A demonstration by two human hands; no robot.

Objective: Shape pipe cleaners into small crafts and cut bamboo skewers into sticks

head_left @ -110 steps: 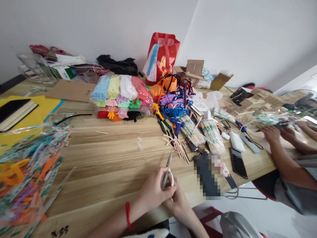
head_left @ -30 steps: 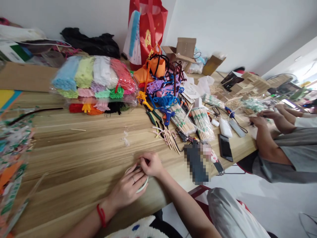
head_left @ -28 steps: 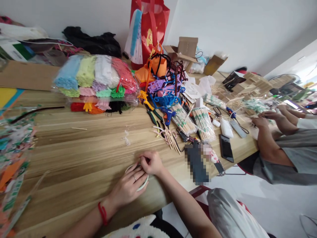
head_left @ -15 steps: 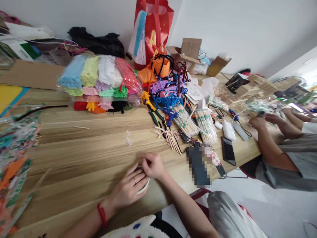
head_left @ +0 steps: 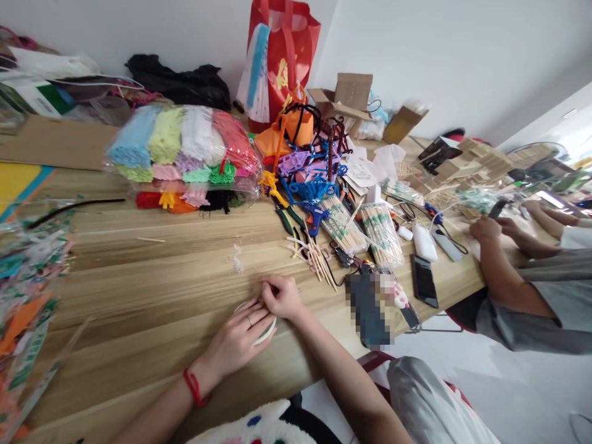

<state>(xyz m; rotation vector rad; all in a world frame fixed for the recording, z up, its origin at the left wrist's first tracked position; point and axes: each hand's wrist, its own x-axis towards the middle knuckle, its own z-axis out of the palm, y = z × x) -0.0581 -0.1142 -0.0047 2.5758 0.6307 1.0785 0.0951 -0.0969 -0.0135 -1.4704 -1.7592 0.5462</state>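
My left hand (head_left: 245, 330), with a ring on one finger and a red cord at the wrist, lies with outstretched fingers over a pale ring-shaped strip (head_left: 266, 333) on the table. Its palm and fingers hide most of that strip, whose material I cannot make out; the hand holds it down against the wood. Beside it and touching its fingertips, my right hand (head_left: 283, 298) is closed, thumb and index finger pinched together. Whatever sits in that pinch is hidden. Bits of clear, whitish scrap (head_left: 237, 259) lie just beyond both hands.
Behind lie a bag of coloured pipe cleaners (head_left: 185, 148), pliers (head_left: 289, 219), a blue glue gun (head_left: 316, 216), loose wooden sticks (head_left: 321, 262) and packed sticks (head_left: 382, 234). A phone (head_left: 424, 280) is at right, near a co-worker's hand (head_left: 485, 228). Scraps (head_left: 28, 290) cover the left.
The view has shifted slightly. My two hands keep nearly the same pose over the pale strip. At the right, a dark object in the co-worker's hand now shows higher.
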